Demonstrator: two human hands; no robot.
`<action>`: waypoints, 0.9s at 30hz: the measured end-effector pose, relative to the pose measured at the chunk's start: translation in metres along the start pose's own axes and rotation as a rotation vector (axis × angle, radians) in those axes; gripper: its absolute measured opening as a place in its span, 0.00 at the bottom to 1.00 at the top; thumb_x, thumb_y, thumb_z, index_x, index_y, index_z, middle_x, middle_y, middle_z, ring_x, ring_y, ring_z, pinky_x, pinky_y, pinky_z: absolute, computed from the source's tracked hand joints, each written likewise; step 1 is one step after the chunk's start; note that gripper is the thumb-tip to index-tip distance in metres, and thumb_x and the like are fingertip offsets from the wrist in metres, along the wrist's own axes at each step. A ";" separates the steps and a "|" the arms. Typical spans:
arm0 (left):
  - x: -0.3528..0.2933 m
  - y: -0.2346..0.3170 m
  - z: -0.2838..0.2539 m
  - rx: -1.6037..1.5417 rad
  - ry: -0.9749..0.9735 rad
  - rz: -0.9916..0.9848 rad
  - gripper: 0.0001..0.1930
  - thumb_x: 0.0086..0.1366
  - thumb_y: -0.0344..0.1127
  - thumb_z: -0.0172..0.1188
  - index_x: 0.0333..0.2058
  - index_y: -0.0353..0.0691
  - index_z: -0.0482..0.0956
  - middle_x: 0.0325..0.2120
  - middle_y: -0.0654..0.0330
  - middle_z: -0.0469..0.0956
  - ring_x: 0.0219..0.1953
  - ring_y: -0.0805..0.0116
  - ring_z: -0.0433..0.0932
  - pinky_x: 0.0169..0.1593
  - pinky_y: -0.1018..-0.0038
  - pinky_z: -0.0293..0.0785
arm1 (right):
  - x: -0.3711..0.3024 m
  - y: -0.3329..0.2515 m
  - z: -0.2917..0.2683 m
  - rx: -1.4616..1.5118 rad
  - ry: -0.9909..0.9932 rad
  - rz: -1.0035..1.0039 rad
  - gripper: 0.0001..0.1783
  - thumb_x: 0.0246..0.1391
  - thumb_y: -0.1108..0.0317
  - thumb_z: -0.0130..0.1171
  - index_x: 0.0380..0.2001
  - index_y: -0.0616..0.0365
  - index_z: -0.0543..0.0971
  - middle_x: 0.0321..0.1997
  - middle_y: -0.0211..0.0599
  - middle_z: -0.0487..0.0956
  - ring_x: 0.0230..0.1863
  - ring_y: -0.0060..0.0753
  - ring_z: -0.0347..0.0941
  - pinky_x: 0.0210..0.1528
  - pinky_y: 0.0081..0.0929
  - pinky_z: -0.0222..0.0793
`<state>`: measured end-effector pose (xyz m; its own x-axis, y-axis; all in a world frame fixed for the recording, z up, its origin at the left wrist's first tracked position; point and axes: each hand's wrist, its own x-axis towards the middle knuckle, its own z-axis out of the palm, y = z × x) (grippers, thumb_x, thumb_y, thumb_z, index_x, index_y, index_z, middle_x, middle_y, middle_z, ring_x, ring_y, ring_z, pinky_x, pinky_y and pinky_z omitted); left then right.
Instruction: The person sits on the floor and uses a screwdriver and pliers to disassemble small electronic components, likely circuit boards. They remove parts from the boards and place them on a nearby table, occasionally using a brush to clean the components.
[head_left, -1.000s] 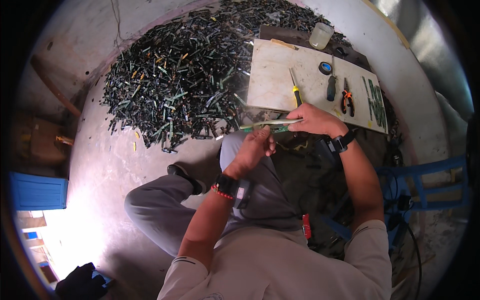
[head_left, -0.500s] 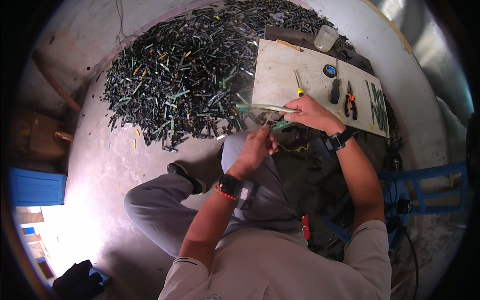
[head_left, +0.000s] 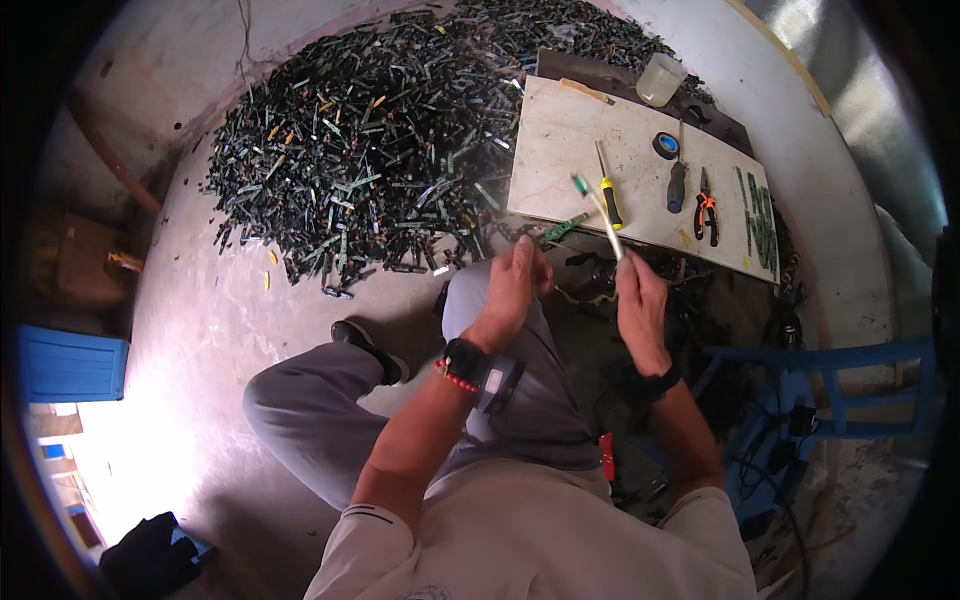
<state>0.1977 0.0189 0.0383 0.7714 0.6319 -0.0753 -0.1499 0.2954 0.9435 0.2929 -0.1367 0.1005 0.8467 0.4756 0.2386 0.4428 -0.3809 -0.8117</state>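
Note:
My left hand [head_left: 515,283] is closed above my knee, pinching one end of a narrow green circuit board strip [head_left: 564,229] that points toward the pale work board [head_left: 555,150]. In my right hand [head_left: 641,305] is a toothbrush [head_left: 609,226] with a whitish handle, its green head tilted up and blurred by motion. The brush is apart from the strip. Just beyond the brush lies a yellow-and-black screwdriver [head_left: 612,205]. Farther right on the board are a dark-handled screwdriver [head_left: 676,188], orange-and-black pliers [head_left: 706,210] and a roll of tape [head_left: 665,145].
A wide heap of small circuit strips [head_left: 350,150] covers the floor ahead. Several green strips [head_left: 760,225] lie along the work board's right edge. A translucent cup [head_left: 660,79] stands behind it. To my right is a blue chair [head_left: 870,390] with cables.
My right hand has drawn back and right, and the brush has swung from lying level over the strip to pointing upward. My left hand has stayed nearly in place with the strip.

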 end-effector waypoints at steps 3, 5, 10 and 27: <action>0.012 -0.004 0.006 -0.093 0.094 -0.016 0.24 0.75 0.51 0.42 0.25 0.39 0.69 0.18 0.61 0.72 0.19 0.74 0.68 0.24 0.76 0.63 | -0.028 0.001 0.003 0.089 -0.008 0.054 0.16 0.64 0.68 0.54 0.51 0.66 0.76 0.30 0.43 0.78 0.28 0.26 0.70 0.34 0.25 0.68; 0.020 -0.007 0.002 -0.115 0.072 -0.071 0.23 0.74 0.52 0.44 0.28 0.39 0.71 0.21 0.62 0.73 0.22 0.75 0.69 0.27 0.76 0.66 | -0.039 0.005 0.007 0.139 -0.015 0.038 0.16 0.63 0.71 0.55 0.52 0.64 0.76 0.36 0.36 0.80 0.31 0.19 0.69 0.37 0.21 0.69; 0.025 -0.019 0.000 -0.114 0.084 -0.074 0.25 0.72 0.57 0.48 0.26 0.41 0.72 0.19 0.65 0.73 0.20 0.76 0.70 0.25 0.78 0.68 | -0.042 0.010 0.022 0.194 -0.086 -0.024 0.15 0.62 0.74 0.57 0.51 0.64 0.77 0.42 0.38 0.80 0.34 0.19 0.72 0.37 0.18 0.70; 0.019 -0.011 -0.002 -0.123 0.079 -0.102 0.27 0.72 0.56 0.47 0.25 0.38 0.74 0.19 0.62 0.73 0.20 0.75 0.70 0.26 0.77 0.67 | -0.014 0.031 0.023 0.114 0.047 -0.067 0.13 0.57 0.79 0.59 0.47 0.64 0.80 0.35 0.40 0.82 0.31 0.25 0.75 0.37 0.19 0.71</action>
<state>0.2131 0.0289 0.0260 0.7365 0.6467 -0.1984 -0.1514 0.4434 0.8834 0.2884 -0.1373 0.0596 0.8304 0.4584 0.3166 0.4645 -0.2560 -0.8477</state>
